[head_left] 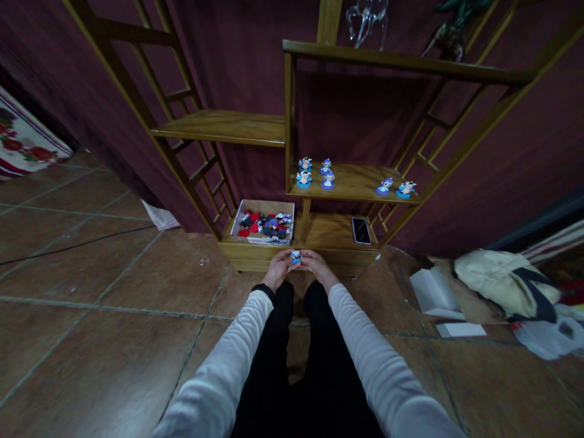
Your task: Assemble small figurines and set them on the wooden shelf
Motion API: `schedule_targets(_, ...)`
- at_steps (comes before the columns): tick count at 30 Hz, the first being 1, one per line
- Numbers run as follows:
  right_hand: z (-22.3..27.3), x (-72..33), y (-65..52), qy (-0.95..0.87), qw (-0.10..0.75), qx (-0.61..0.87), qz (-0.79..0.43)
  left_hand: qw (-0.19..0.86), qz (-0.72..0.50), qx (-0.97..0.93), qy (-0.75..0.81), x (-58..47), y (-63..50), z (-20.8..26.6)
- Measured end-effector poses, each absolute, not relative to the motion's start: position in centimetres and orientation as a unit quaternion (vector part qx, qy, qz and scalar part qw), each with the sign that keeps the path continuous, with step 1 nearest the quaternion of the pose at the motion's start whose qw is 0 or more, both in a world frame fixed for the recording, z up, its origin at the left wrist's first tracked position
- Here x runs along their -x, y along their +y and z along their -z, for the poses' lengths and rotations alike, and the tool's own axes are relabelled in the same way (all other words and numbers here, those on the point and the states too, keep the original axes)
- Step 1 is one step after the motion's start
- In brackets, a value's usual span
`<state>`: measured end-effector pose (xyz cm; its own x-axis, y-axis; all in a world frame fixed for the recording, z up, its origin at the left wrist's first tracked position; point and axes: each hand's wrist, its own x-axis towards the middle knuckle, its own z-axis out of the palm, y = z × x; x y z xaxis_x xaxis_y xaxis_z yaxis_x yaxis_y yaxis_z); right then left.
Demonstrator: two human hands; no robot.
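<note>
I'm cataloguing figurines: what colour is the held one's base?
The held figurine's base is blue (head view).

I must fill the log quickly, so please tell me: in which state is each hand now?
Left hand: closed on a small figurine, shared with the other hand.
Right hand: closed on the same small figurine, from its right side.

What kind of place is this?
It looks like a room indoors, maybe in a home or shop. You can see a wooden shelf with little figures on it, a dark red curtain behind, and a tiled floor.
</note>
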<state>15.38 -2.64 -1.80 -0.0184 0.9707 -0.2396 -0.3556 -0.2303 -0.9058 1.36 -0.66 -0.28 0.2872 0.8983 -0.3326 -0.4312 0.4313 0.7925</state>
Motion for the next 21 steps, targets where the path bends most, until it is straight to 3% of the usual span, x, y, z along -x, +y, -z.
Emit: schedule_targets(21,1.78,-15.4,-2.62,-0.326,0.519,0.475,-0.632,0.749,-0.431,-0.294,0.408,-1.43,-0.66,-0.03)
